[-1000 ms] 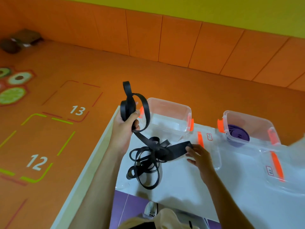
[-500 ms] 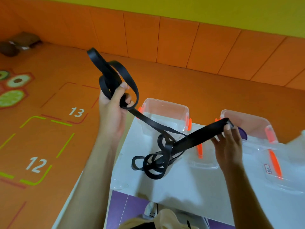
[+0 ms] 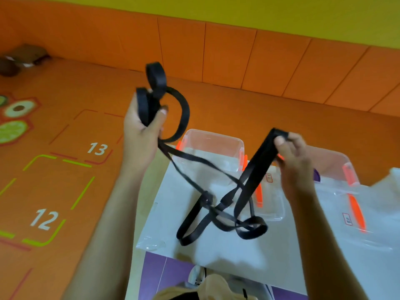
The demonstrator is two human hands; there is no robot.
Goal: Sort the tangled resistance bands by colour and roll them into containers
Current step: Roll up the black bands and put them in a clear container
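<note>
Drawn wider than half a second ago, the black resistance band [image 3: 249, 180] hangs knotted over the bench [image 3: 238, 252] near its left edge, the left hand [image 3: 140, 126] with its grip curled round gathered loops and the right hand [image 3: 294, 161] with its grip pinching one folded end; harder pulling would likely cinch the knot.

The resistance band [image 3: 251, 180] spans both hands: coils in the left hand [image 3: 140, 131], one end pinched in the right hand [image 3: 296, 163], the tangle hanging between and below them, over the worktop [image 3: 216, 254]. One container [image 3: 213, 146] stands beyond, between the hands; a second container [image 3: 339, 161] stands behind the right hand. A lid [image 3: 275, 210] lies beneath the right hand.
</note>
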